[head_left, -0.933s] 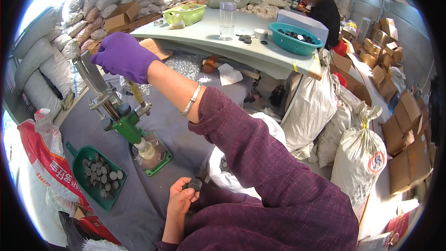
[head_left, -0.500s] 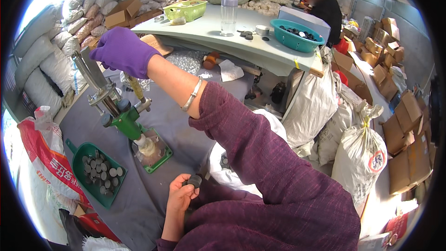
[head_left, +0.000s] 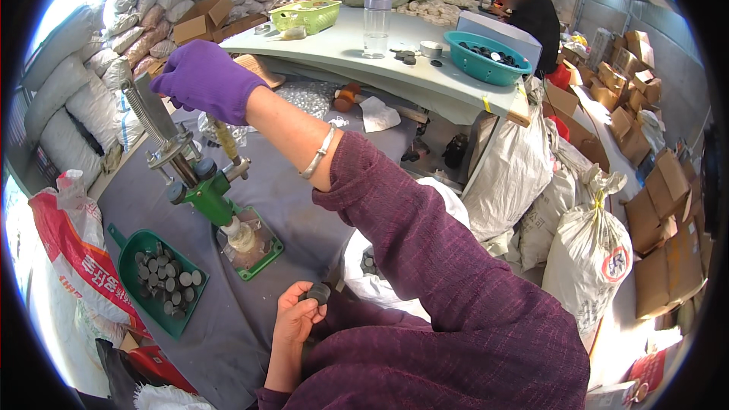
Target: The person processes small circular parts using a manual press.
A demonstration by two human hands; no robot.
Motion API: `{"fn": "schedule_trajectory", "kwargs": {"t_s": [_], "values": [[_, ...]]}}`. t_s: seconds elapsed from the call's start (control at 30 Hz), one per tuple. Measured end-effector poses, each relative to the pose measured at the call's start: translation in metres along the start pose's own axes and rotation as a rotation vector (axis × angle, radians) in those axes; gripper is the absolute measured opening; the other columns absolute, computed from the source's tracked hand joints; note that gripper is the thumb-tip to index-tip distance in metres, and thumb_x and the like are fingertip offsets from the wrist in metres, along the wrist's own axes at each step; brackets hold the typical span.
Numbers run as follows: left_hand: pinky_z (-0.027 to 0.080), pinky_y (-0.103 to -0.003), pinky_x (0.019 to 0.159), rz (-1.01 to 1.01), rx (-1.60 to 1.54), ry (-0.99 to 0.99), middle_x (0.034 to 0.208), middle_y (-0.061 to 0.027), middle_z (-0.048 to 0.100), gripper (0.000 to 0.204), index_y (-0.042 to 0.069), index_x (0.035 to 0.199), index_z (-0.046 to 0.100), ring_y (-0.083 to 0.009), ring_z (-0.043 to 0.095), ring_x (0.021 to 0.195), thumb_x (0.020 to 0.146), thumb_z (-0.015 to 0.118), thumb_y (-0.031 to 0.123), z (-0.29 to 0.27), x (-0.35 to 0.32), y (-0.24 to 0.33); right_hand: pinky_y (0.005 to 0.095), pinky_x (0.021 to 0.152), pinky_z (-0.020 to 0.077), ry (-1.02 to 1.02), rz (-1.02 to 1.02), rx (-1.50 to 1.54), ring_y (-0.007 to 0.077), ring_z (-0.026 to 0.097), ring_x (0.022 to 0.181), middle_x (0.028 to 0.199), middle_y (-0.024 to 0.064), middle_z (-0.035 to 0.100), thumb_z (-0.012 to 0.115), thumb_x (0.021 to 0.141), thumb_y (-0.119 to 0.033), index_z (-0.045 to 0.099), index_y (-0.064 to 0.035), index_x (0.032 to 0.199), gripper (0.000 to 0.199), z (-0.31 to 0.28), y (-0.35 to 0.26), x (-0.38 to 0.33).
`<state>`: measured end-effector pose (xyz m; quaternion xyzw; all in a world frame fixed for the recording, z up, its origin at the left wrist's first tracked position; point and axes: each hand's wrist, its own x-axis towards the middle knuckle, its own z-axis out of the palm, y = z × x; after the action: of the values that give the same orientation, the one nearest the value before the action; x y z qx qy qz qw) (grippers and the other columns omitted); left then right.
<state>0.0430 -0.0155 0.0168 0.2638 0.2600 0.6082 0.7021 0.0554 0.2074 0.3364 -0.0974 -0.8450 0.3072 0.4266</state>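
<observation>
Near the bottom middle, my left hand [head_left: 296, 315] is closed, pinching a few dark round discs [head_left: 318, 293] stacked together between thumb and fingers. My right hand [head_left: 205, 85], in a purple glove, reaches across to the upper left. It is closed in a fist at the top of the lever of a green hand press [head_left: 209, 197]; the glove hides the grip itself. A coil spring runs beside the lever. Below the press head, a pale cylindrical die [head_left: 241, 235] stands on the green-edged base. Left of the press lies a green scoop [head_left: 125, 264] holding many dark discs [head_left: 168, 281].
A grey cloth [head_left: 296, 212] covers the work table. Beside my right arm is a white sack [head_left: 351, 262] with discs inside. Behind stands a pale table [head_left: 326, 49] with a teal basin [head_left: 486, 68], a clear bottle [head_left: 376, 26] and a green basket [head_left: 304, 19]. A person [head_left: 524, 15] sits beyond.
My gloved right hand and the press lever have shifted very slightly to the right. My left hand keeps its hold on the discs, nearly unmoved.
</observation>
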Motion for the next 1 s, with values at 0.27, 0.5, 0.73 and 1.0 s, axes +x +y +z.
{"fn": "schedule_trajectory", "kwargs": {"t_s": [0.27, 0.5, 0.73, 1.0], "values": [[0.041, -0.025, 0.049, 0.000, -0.011, 0.002, 0.085, -0.0132, 0.063, 0.027, -0.001, 0.103, 0.055, -0.0195, 0.061, 0.064, 0.080, 0.067, 0.002, -0.001, -0.001, 0.000, 0.0255, 0.058, 0.0520, -0.003, -0.022, 0.013, 0.0116, 0.062, 0.057, 0.067, 0.0076, 0.066, 0.067, 0.084, -0.024, 0.068, 0.0045, 0.082, 0.028, 0.001, 0.001, 0.000], [0.040, -0.025, 0.048, 0.007, -0.014, -0.003, 0.086, -0.0131, 0.063, 0.026, -0.001, 0.104, 0.055, -0.0191, 0.061, 0.064, 0.080, 0.066, 0.002, -0.001, 0.000, -0.001, 0.0256, 0.057, 0.0520, -0.007, -0.036, 0.006, 0.0114, 0.061, 0.056, 0.066, 0.0071, 0.066, 0.067, 0.085, -0.024, 0.068, 0.0041, 0.082, 0.028, 0.001, 0.003, 0.001], [0.040, -0.025, 0.048, 0.004, -0.012, -0.001, 0.086, -0.0133, 0.063, 0.026, -0.001, 0.104, 0.055, -0.0192, 0.061, 0.064, 0.081, 0.066, 0.002, 0.000, -0.001, -0.001, 0.0253, 0.057, 0.0523, 0.016, -0.059, -0.011, 0.0110, 0.061, 0.056, 0.066, 0.0067, 0.066, 0.068, 0.085, -0.024, 0.068, 0.0038, 0.082, 0.028, 0.001, -0.002, -0.002], [0.041, -0.026, 0.049, 0.000, -0.020, -0.010, 0.088, -0.0140, 0.064, 0.026, -0.001, 0.105, 0.054, -0.0194, 0.061, 0.065, 0.081, 0.065, 0.001, -0.003, -0.001, -0.002, 0.0249, 0.057, 0.0528, 0.002, 0.047, 0.060, 0.0112, 0.062, 0.056, 0.067, 0.0074, 0.067, 0.067, 0.086, -0.025, 0.068, 0.0036, 0.082, 0.029, -0.003, -0.016, -0.008]]}}
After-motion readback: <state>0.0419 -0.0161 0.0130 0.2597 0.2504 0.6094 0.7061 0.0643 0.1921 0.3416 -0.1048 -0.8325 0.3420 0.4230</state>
